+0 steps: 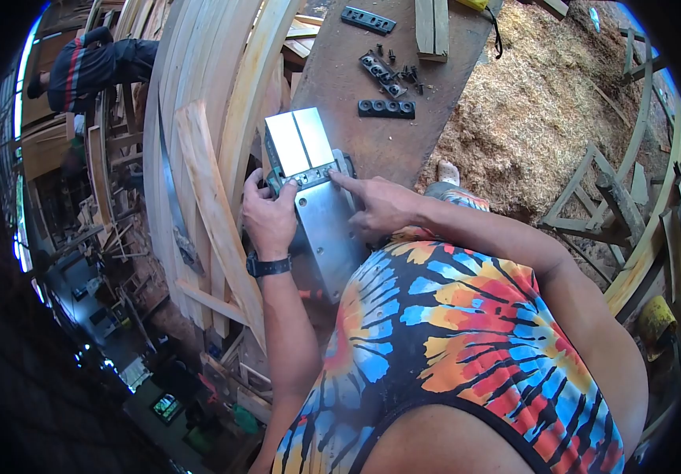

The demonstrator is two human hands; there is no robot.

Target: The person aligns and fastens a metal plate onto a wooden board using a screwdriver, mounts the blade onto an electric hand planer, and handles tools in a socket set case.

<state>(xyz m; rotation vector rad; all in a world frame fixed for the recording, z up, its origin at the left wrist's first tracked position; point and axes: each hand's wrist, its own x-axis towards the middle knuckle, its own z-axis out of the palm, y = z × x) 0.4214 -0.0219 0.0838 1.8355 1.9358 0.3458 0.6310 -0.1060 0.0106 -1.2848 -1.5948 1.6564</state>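
Note:
An upturned power planer [326,237] with shiny metal sole plates lies in front of my body. Across it, between the two plates, runs the cutter section [313,174], with small metal parts on it. My left hand [271,220], wearing a black watch [267,265], is closed around the planer's left side, its thumb on the cutter section. On the other side my right hand [380,204] touches the right end of the cutter section with its index finger. Its other fingers are curled against the planer's side, partly hidden.
Black blade holders [386,109] and small screws [410,74] lie on the brown board [380,146] beyond the planer. Long curved timber [198,71] is stacked at the left. Wood shavings [522,103] cover the ground at the right. Another person [91,71] is at the upper left.

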